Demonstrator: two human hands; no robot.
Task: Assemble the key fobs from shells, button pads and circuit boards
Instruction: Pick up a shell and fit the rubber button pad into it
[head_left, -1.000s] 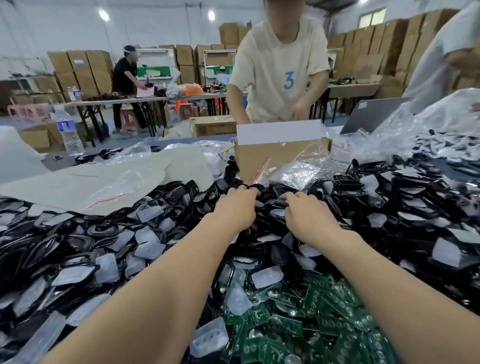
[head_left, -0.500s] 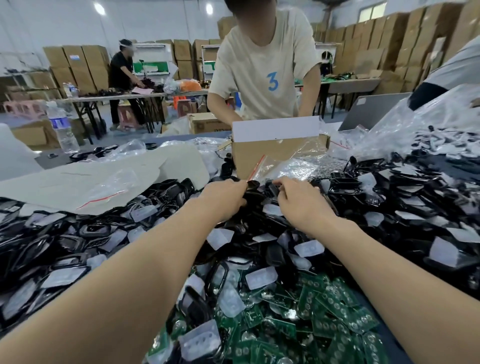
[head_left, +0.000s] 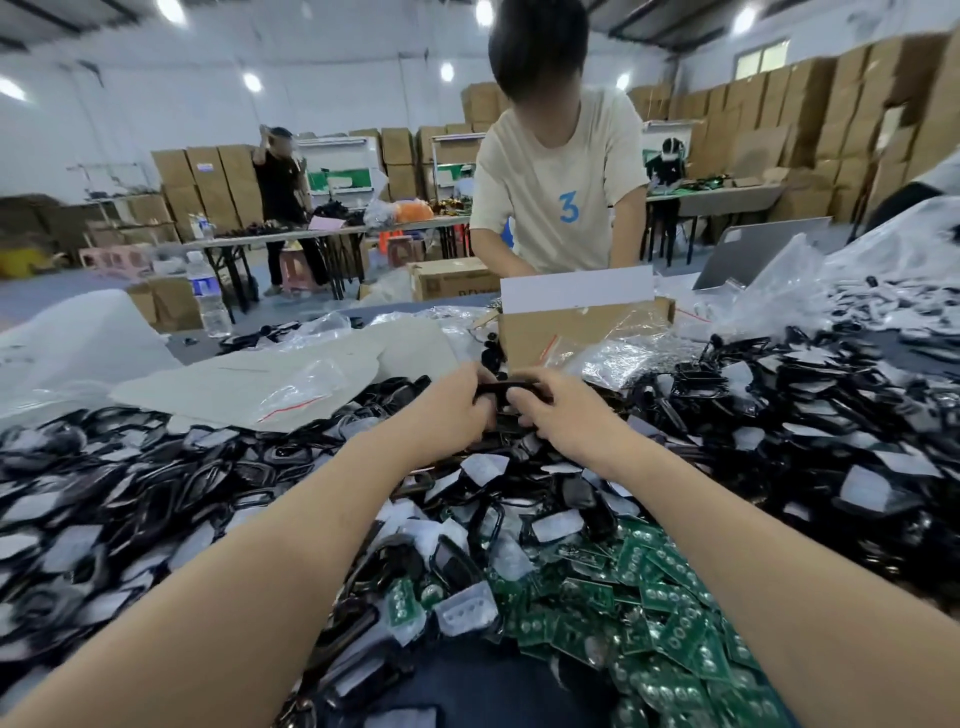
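Note:
My left hand (head_left: 451, 410) and my right hand (head_left: 558, 413) are stretched out over the pile, and both grip one black key fob shell (head_left: 506, 387) between them, just above the heap. Black shells (head_left: 171, 483) and clear button pads (head_left: 465, 608) cover the table on the left, middle and right. Green circuit boards (head_left: 644, 592) lie in a heap near me, between my forearms and to the right. The fingertips of both hands are hidden behind the hands.
A cardboard box (head_left: 576, 327) with a white flap stands right behind my hands; a person in a beige shirt (head_left: 561, 197) works at it. Clear plastic bags (head_left: 618, 358) and white sheets (head_left: 249, 384) lie to the sides. A water bottle (head_left: 210, 306) stands far left.
My hands have lifted a black shell out of the pile and hold it between them. The view has tilted up, showing more of the person opposite.

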